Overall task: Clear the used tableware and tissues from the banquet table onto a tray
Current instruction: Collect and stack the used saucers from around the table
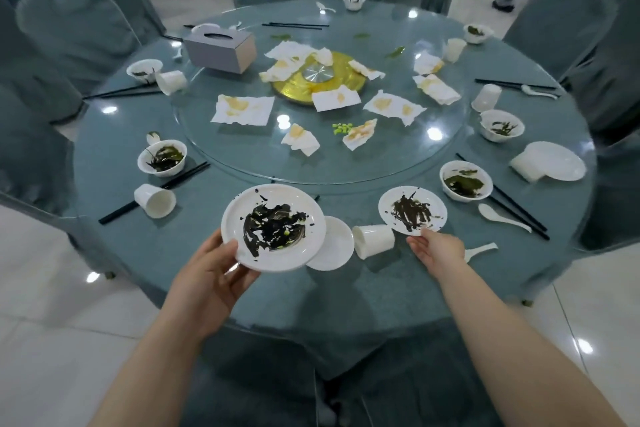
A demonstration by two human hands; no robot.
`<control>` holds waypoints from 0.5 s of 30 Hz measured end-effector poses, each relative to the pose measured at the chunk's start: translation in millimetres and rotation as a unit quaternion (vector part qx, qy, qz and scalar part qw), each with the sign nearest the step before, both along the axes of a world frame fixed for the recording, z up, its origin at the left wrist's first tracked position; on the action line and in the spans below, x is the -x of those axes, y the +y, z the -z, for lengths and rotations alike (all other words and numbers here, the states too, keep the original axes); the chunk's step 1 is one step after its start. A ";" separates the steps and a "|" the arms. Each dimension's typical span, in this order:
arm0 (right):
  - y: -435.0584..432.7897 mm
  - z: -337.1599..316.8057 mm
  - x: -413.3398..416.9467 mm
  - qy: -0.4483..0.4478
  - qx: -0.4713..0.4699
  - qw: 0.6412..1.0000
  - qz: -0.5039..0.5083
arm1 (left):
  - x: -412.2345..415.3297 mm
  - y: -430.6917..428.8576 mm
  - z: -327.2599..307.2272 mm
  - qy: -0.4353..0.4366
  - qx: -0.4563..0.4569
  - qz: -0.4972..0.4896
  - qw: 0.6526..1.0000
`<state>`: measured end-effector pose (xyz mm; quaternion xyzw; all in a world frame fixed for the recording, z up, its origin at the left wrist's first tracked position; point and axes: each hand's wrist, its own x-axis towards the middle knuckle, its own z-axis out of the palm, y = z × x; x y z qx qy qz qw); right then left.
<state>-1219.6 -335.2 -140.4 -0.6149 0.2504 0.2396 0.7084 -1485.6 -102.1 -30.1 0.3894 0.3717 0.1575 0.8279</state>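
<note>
Head view, looking down on a round banquet table [346, 288] under blue-grey cloth and glass. The clearing looks barely begun. No tray is in view, and nearly all the tableware and every tissue I can see lie on the table.

Well left of my left fingers, a white left cup [154, 199] lies on its side across black chopsticks [117, 211]. A soiled left bowl [162, 158] sits beyond them.

My left hand [214, 274] holds the big plate [273, 225] at the table's near edge. The thumb presses on the rim and the fingers spread flat beneath, pinching it. The plate is round, glossy white and smeared with dark sauce.

Just right of those fingers, a clean saucer [334, 243] shows from under the plate. Beside the saucer a near cup [374, 241] lies tipped over.

Far beyond both hands, crumpled tissues [242, 109] stained yellow are scattered over a glass turntable with a gold hub.

My right hand [438, 250] has its fingers close together, with the tips at the near rim of the small plate [412, 210]. That plate is also white and streaked dark. I cannot tell whether the fingers grip it or only touch it.

Just right of that hand lies a white spoon [481, 250]. Beyond the fingertips and to the right, a right bowl [465, 180] holds green scraps.
</note>
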 end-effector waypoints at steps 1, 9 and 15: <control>-3.4 -6.8 3.4 -0.016 -0.006 1.000 0.002 | -1.7 -3.0 -1.7 -0.002 0.000 0.003 1.000; -34.8 -80.7 57.0 -0.134 -0.045 0.990 0.009 | -2.9 -35.6 -24.1 -0.049 -0.004 0.064 0.997; -72.9 -140.2 129.8 -0.182 -0.054 0.982 -0.013 | 27.2 -62.7 -48.7 -0.095 -0.007 0.127 0.987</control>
